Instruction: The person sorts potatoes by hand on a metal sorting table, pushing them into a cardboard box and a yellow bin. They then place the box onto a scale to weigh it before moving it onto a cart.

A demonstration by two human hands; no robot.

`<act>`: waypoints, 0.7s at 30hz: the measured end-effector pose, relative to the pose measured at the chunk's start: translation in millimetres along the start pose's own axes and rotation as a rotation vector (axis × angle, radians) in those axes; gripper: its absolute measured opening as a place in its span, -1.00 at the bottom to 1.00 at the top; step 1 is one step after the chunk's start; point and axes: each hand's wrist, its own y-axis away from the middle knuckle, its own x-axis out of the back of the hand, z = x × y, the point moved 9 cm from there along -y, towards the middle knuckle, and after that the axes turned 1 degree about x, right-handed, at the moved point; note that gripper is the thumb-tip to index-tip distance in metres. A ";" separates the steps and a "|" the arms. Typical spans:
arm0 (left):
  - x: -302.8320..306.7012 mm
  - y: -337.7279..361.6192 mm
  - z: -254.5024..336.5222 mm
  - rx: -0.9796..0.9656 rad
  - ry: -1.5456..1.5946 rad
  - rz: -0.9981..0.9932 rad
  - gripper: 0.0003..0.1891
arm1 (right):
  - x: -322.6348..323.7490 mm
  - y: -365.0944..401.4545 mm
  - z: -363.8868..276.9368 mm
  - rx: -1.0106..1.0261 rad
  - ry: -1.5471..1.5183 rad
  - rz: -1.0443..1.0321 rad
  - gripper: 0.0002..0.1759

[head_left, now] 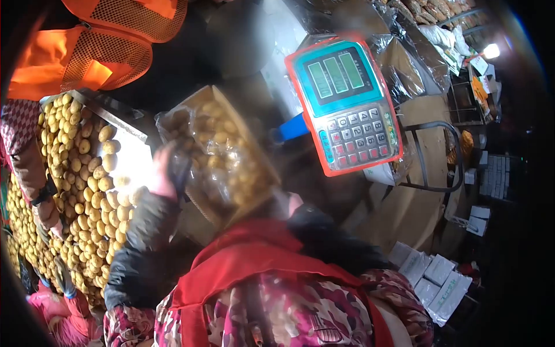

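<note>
Dim stall surroundings are seen. Nearest, a clear bag (222,156) of small yellow produce is gripped at its side by the left hand (166,172). The right hand (293,202), seemingly beneath it, is mostly hidden, so its grip cannot be told. A produce pile (75,191) lies left of the hands, and a scale display (345,104) is set beyond the right.

Metal table (130,151) carries a heap of yellow fruits (87,196).

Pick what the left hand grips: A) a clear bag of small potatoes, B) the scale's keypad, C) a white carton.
A: the left hand is closed on the edge of the clear bag of small potatoes, held up in front of the camera.
</note>
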 end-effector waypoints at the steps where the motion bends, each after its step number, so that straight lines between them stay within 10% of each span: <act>1: 3.4 -23.8 -5.5 -0.024 -0.076 0.109 -0.40 | 4.9 5.8 -2.1 0.009 0.016 -0.031 -0.47; 5: -22.0 -100.8 -65.3 0.207 -0.501 0.027 -0.18 | 24.5 -1.0 19.0 0.357 0.329 -0.216 -0.46; 10: -79.8 -99.9 -124.1 0.421 -0.564 -0.070 -0.08 | 31.0 -58.1 133.9 -0.079 -0.084 -0.282 -0.27; 17: -157.2 89.9 78.7 -0.423 0.226 -1.461 -0.52 | 20.7 -23.9 117.7 -0.108 0.107 -0.196 -0.17; 19: -150.3 40.4 46.6 -0.068 0.211 -1.378 -0.58 | 14.7 -45.3 145.3 -0.170 -0.075 -0.304 -0.17; 21: -143.8 -34.6 -20.2 -0.467 -0.078 -0.898 -0.64 | 3.3 -48.1 153.9 -0.199 -0.135 -0.381 -0.19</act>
